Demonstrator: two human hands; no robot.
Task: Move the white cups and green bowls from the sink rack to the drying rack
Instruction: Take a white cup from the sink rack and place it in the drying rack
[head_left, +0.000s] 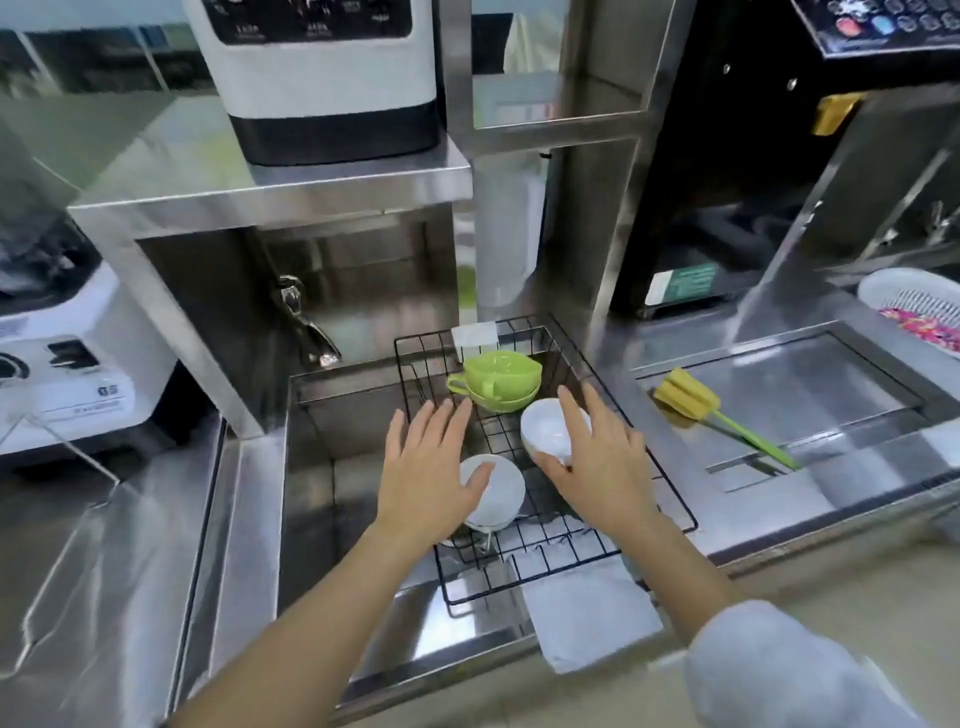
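While both forearms reach forward from the bottom edge, the right one in a pale sleeve (779, 670), the hands spread flat over a black wire sink rack (649, 525) that spans a steel sink (306, 493). A white cloth (587, 618) hangs over the sink's near rim beneath the rack's front edge.

Nearest, the left hand (426, 483) hovers palm down with fingers splayed and extended, gripping nothing; its thumb lies across the top of a white cup (498, 493) that sits in the rack's near left part, mouth tilted up and toward the left. Whether the palm touches the cup cannot be told.

Just beyond and to the right, the right hand (602, 462) is also open, fingers fanned and pointing away; its thumb and forefinger bracket a second white cup (545, 431), whose mouth faces up and slightly toward the camera. The fingers are not closed on it.

Farther back in the rack stand two green bowls (498, 379), nested one inside the other, upright, with a loop handle pointing left.

On the steel counter to the right lies a yellow sponge brush (691, 397), its green handle running toward the near right. A white basket (914, 301) sits at the far right edge.
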